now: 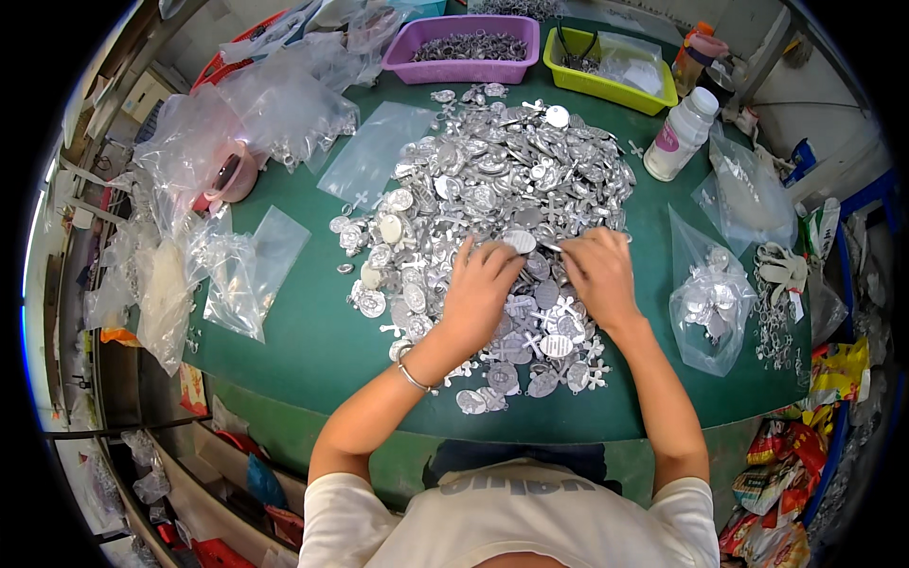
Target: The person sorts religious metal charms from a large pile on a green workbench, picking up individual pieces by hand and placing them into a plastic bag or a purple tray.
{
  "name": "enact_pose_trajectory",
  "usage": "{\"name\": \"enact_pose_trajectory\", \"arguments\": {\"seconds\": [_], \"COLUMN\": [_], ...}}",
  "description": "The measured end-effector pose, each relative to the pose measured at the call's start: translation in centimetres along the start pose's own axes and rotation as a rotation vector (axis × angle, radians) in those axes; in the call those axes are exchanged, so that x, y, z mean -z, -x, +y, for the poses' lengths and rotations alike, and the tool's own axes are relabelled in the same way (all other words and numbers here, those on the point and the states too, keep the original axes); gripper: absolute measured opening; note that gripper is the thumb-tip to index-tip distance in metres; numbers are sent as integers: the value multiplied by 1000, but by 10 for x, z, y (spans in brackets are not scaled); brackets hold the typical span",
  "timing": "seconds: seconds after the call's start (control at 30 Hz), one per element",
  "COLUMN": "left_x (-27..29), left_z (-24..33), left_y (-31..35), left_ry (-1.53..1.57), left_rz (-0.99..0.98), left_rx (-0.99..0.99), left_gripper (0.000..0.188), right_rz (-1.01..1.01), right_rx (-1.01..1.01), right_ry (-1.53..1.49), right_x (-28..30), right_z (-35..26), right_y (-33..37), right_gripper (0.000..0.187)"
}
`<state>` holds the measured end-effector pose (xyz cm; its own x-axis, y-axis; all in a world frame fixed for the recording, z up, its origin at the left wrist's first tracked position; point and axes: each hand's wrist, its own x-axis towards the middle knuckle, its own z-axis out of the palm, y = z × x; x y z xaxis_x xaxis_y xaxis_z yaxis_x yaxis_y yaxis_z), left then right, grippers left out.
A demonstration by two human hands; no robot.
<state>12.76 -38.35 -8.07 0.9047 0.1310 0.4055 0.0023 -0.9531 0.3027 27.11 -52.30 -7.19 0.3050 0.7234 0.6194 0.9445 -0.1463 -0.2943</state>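
A big heap of silver-coloured oval medals (511,151) and small crosses covers the middle of the green table. My left hand (480,289) is over the near part of the heap, its fingers curled and closed on a pale oval medal (520,242). Just to the right, my right hand (600,279) pinches another silver medal (549,247), seen nearly edge-on. Below both hands lie more loose medals (511,346) and crosses, spread toward the near edge. A metal bangle (413,371) circles my left wrist.
At the far edge are a purple bin (461,74) of small metal pieces and a yellow-green bin (611,87). A white bottle (680,135) stands far right. Nearer on the right lies a clear bag (708,327) of medals. Plastic bags (251,275) and a pink cup (234,180) crowd the left.
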Motion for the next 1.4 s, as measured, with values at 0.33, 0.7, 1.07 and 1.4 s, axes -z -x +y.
{"name": "enact_pose_trajectory", "arguments": {"seconds": [0.33, 0.7, 1.07, 1.4], "left_x": [11, -15, 6, -7], "left_z": [16, 36, 49, 81], "left_y": [15, 13, 31, 52], "left_ry": [163, -74, 185, 159], "left_rz": [21, -203, -188, -371], "left_rx": [82, -148, -2, -153], "left_gripper": [27, 45, 40, 51], "right_rz": [91, -16, 104, -71], "right_rx": [-1268, -1288, -1304, -1130], "right_ry": [-1460, -1607, -1629, -1275], "right_x": [31, 64, 66, 60], "right_z": [-16, -32, -39, -17], "right_y": [57, 85, 84, 81], "right_gripper": [16, 34, 19, 17]}}
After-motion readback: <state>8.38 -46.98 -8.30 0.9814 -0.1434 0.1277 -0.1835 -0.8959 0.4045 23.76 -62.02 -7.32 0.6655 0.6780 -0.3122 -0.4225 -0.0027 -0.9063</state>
